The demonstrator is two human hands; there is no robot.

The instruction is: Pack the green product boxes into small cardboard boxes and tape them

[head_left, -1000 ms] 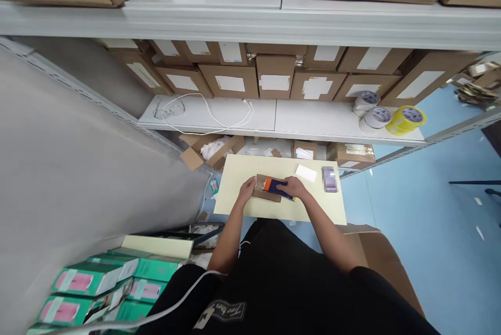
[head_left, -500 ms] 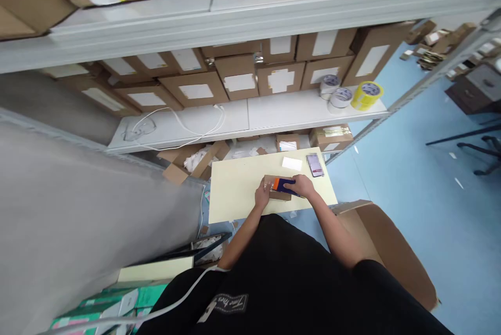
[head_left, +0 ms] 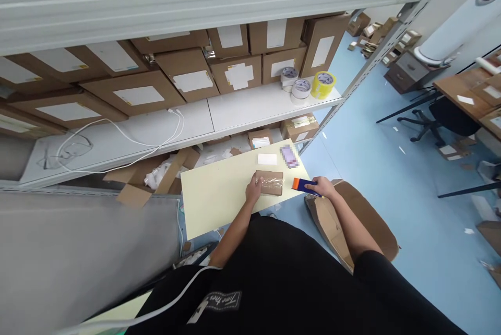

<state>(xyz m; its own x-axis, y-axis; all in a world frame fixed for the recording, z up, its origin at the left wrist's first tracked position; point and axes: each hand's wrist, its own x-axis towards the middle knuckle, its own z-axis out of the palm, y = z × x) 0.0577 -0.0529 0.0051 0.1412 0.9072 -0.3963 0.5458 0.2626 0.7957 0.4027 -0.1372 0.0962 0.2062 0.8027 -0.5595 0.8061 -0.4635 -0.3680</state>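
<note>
My left hand (head_left: 253, 190) grips the left end of a small brown cardboard box (head_left: 270, 189) on the pale yellow tabletop (head_left: 211, 194). Shiny clear tape or film covers part of the box. To the right of it, my right hand (head_left: 323, 188) is closed around a flat dark blue object (head_left: 305, 185) with an orange end, its kind unclear. That object is apart from the box, by the table's right edge. Beyond the box lie a white paper slip (head_left: 267, 159) and a phone (head_left: 289, 156) with a blurred screen.
Rolls of clear tape (head_left: 301, 90) and yellow tape (head_left: 323, 85) stand on the shelf (head_left: 242, 105) ahead, near labelled cartons (head_left: 188, 76) and a white cable (head_left: 117, 123). A large open carton (head_left: 329, 225) is at my right, an open box (head_left: 135, 196) beyond the table's left.
My right hand has moved the blue and orange object off the box to the right. My left hand still holds the box. The view has turned to the right.
</note>
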